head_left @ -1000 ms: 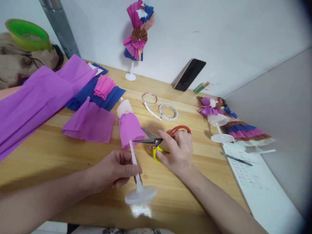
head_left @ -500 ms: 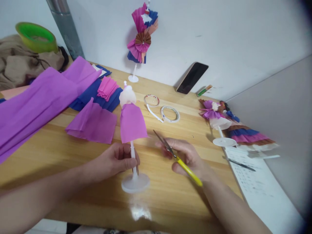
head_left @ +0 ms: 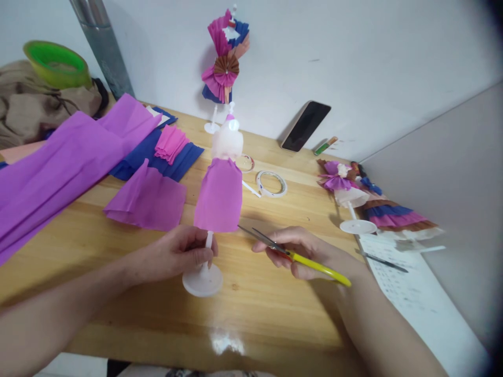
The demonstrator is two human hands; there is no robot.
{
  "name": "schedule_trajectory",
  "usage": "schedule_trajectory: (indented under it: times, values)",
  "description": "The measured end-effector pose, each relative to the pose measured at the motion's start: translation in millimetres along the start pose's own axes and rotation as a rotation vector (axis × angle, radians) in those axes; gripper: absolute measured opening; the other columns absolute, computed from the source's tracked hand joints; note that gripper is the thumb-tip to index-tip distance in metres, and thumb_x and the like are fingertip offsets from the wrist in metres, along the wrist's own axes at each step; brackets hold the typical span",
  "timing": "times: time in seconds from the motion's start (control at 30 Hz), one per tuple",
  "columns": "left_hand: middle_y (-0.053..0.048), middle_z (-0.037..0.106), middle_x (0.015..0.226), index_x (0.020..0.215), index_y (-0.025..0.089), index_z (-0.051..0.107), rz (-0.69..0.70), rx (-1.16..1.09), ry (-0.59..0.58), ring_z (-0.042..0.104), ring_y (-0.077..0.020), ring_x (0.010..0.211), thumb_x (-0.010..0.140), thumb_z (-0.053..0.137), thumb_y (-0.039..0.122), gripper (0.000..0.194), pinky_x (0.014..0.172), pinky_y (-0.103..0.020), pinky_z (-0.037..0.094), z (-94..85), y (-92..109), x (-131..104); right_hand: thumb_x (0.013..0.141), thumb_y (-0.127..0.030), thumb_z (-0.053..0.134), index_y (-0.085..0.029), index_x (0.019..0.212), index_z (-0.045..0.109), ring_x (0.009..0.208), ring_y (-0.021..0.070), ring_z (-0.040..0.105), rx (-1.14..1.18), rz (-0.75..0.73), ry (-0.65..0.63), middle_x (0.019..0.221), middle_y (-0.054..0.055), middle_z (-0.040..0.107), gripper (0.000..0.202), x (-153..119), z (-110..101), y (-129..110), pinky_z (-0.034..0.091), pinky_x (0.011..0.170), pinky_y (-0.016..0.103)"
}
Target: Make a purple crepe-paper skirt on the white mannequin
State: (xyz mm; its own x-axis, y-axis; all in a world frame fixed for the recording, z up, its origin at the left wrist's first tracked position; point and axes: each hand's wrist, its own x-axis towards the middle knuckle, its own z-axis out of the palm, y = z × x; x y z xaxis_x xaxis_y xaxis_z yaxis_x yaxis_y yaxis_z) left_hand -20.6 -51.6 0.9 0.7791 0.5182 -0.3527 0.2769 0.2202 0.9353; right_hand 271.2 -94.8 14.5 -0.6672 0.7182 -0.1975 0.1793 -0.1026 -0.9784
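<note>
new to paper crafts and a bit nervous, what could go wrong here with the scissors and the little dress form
1. The scissors in the right hand point at the purple paper skirt; a slip could nick or tear its hem.
2. The left hand grips only the thin pole of the mannequin stand, so it may tip.
3. The blade tips lie close to the left hand's fingers.

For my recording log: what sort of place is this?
Probably a small craft bench or hobby desk. A wooden table carries crepe paper sheets, tape rolls and paper-dressed miniature mannequins; the left hand holds one such mannequin, the right hand scissors.
</note>
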Motion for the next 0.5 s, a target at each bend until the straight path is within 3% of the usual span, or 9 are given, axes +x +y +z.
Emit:
schedule_trajectory:
  times: [0.5]
  values:
    - [0.003,0.051,0.063,0.074,0.017,0.054,0.029,0.021,0.043,0.045,-0.0105,0.057,0.08,0.059,0.042,0.026,0.052,-0.021,0.033,0.3,-4.8,5.4,0.08,-0.058,0.069,-0.011,0.117,0.065,0.063,0.0105,0.045,0.084,-0.022,-0.024,0.072,0.001,0.051,0.06,1.4,1.5,2.6,0.042,0.057,0.025]
